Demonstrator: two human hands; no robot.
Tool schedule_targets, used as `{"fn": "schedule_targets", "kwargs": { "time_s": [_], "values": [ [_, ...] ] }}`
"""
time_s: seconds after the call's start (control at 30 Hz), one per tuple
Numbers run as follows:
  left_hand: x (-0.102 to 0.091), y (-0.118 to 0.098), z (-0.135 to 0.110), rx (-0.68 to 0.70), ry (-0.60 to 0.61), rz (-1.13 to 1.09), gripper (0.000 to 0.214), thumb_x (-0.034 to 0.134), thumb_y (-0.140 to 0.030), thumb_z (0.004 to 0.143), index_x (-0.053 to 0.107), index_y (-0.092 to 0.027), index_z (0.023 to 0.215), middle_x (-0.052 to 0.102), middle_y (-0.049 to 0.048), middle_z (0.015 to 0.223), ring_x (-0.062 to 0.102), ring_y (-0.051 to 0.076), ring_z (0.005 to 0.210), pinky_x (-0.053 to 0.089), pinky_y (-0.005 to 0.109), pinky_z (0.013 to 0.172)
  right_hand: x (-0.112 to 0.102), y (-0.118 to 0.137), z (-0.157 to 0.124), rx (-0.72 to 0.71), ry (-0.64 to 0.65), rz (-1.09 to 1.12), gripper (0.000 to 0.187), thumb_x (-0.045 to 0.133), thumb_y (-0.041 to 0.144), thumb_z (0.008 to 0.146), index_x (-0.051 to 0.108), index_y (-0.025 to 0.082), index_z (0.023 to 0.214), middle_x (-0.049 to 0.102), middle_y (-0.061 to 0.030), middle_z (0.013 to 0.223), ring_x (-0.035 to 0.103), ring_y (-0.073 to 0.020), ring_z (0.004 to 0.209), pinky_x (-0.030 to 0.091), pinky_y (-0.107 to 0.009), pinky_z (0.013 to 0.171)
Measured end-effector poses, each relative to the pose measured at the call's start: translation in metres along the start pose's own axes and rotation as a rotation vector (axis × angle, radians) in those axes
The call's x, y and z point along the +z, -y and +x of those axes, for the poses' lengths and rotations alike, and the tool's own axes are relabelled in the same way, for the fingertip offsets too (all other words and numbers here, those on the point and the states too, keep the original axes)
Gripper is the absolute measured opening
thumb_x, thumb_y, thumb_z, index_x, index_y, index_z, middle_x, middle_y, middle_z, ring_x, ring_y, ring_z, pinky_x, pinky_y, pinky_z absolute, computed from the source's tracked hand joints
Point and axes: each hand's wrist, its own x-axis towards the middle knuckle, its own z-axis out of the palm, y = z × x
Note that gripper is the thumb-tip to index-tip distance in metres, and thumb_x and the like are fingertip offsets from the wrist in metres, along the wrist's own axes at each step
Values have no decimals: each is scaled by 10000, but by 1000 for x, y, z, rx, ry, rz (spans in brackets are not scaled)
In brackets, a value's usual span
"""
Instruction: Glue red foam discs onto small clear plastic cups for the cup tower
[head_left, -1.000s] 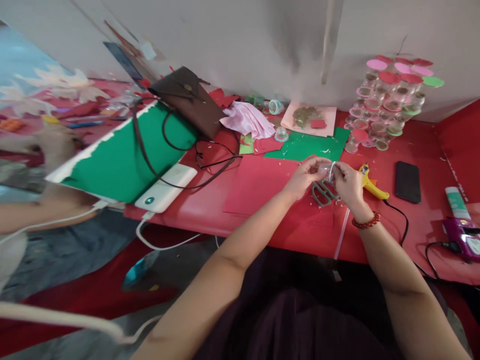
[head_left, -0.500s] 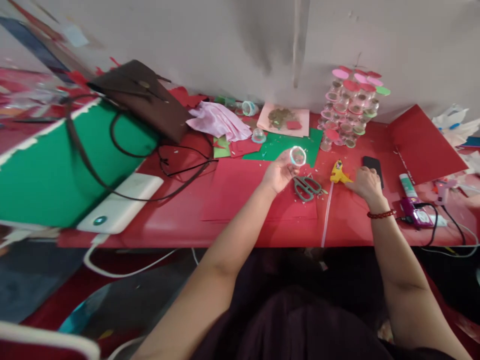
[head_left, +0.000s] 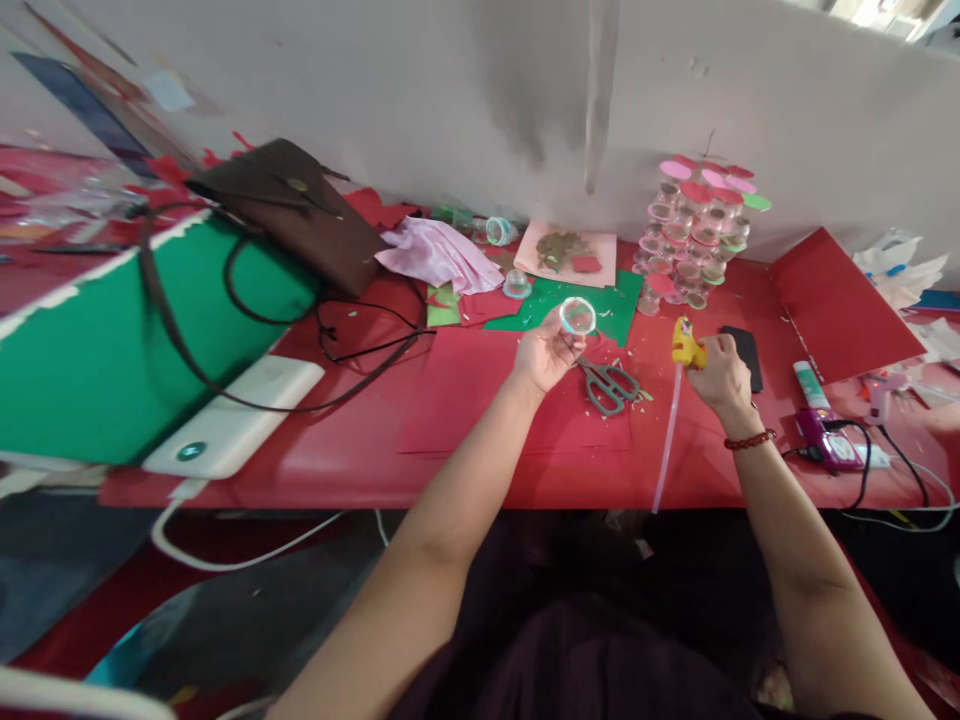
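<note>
Landmark = scissors, lying on the red paper. Change: a second ago both hands were together on the clear cup over the scissors; half a second ago the right was just reaching the gun. Now the left hand alone has the cup, fingers gripping its side, white-edged rim turned toward the camera, held just beyond the scissors and a bit left, near their blade end. Right hand has moved right of the scissors and is closed on the handle end of the yellow glue gun; handle mostly hidden, can't tell if the gun is clear of the table. Gun's nose end has swung more upright. Phone is farther right of the scissors, partly behind that hand. Stack of cups with paper discs stands beyond the scissors to the right, untouched. Reading: handling the cup two-handed has given way to cup in one hand, glue tool in the other; no glue visible on the cup at this size.
</note>
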Motion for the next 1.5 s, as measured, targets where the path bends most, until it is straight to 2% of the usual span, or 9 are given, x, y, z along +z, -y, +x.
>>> {"fn": "schedule_targets", "kwargs": {
  "time_s": [0.07,0.13,0.23,0.33,0.57,0.9,1.13,1.37,1.5],
  "values": [
    [-1,0,3,22,-22,6,203,612,-117,885,697,-178,1059,751,53,890,619,84,600,484,185,532,-6,6,8,23,-104,288,311,619,378,829,675,176,1058,702,-131,1037,638,-214,788,456,-325,645],
    [-3,1,7,47,-43,15,193,613,-97,872,684,-174,1034,744,43,856,615,74,587,477,174,527,-9,20,16,30,-98,673,313,614,480,842,656,194,962,639,-34,730,564,-168,623,430,-304,581],
    [-6,2,11,53,-82,29,173,626,-92,869,666,-163,1022,730,35,803,618,73,569,474,166,523,-4,49,18,-52,92,1037,401,652,602,814,638,206,878,557,31,594,486,-122,513,396,-283,534],
    [-7,2,12,32,-128,32,178,632,-112,888,670,-152,1057,728,34,772,585,69,515,465,168,505,11,69,11,-155,255,1204,413,676,608,815,644,207,909,542,53,574,468,-103,499,402,-268,528],
    [-7,10,10,-8,-150,78,152,586,-160,964,685,-134,1076,723,33,784,598,79,541,463,189,529,38,66,1,-170,341,1223,410,727,586,801,642,201,913,506,59,601,403,-80,500,358,-247,474],
    [-10,15,5,-19,-128,151,260,694,-155,886,691,-179,1145,721,7,793,629,91,593,483,208,591,39,74,-6,-191,360,1282,404,765,575,781,651,210,910,467,61,572,364,-85,492,310,-256,443],
    [-6,15,2,-27,-117,137,320,640,-103,877,672,-175,1187,745,15,807,658,92,598,487,190,571,42,72,-9,-157,386,1294,355,752,545,820,659,215,915,436,75,526,363,-86,458,301,-248,424],
    [-3,14,0,-22,-117,148,182,605,-79,873,696,-167,1002,736,14,793,664,101,618,489,194,568,41,74,-9,-162,379,1294,340,778,515,806,659,214,912,440,70,545,360,-84,479,296,-234,423],
    [-1,14,-1,-27,-119,144,169,577,-106,912,696,-171,1012,748,16,811,643,88,583,487,190,549,38,76,-9,-176,355,1304,370,748,558,823,629,214,889,442,66,559,353,-79,463,297,-243,414]
  ]
}}
